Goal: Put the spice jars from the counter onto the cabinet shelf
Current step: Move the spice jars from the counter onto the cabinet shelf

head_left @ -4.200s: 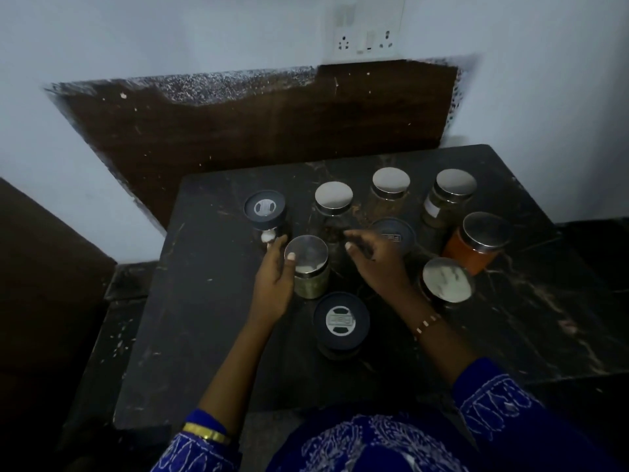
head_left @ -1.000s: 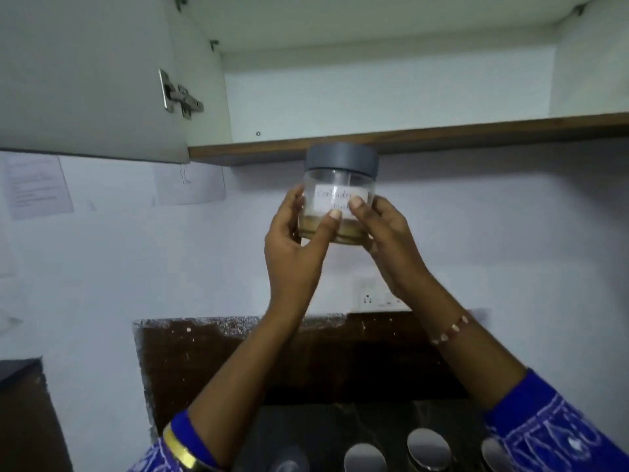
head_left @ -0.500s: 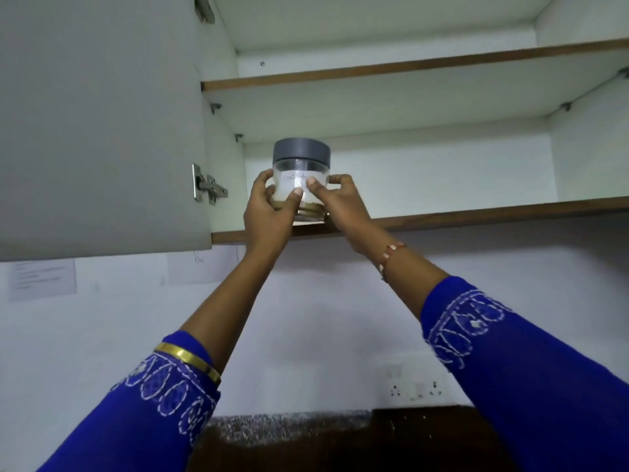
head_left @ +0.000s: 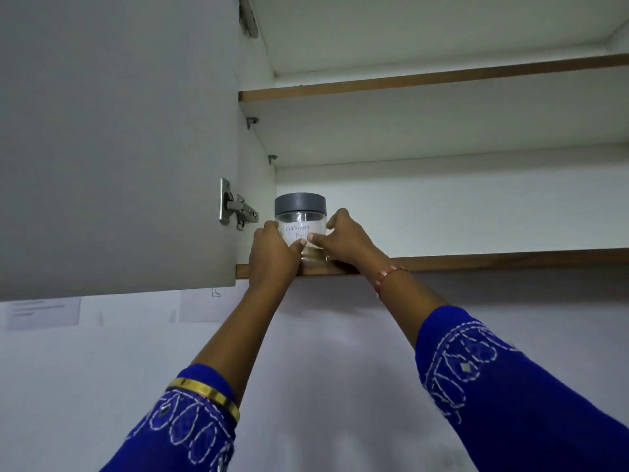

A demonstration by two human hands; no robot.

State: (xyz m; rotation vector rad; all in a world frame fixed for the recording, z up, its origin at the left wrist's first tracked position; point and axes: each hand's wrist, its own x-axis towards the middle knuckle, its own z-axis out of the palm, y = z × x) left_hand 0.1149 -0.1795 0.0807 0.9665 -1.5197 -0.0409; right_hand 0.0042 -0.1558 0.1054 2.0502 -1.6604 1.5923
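A glass spice jar [head_left: 300, 212] with a grey lid and a handwritten white label stands upright at the left end of the lower cabinet shelf [head_left: 493, 260], close to the cabinet's left wall. Both hands wrap its lower half: my left hand [head_left: 272, 253] on the left side, my right hand [head_left: 343, 238] on the right, thumbs meeting over the label. Brownish powder shows low in the jar between my fingers. The counter and the other jars are out of view.
The open grey cabinet door [head_left: 115, 141] hangs to the left, with a metal hinge [head_left: 235, 209] beside my left hand. An upper shelf [head_left: 425, 81] runs above. The lower shelf stretches right of the jar. Paper notes [head_left: 44, 313] are stuck to the wall below.
The jar has moved from in front of the shelf edge onto the lower shelf, further in and left. Both hands still hold it. My view has tilted further up.
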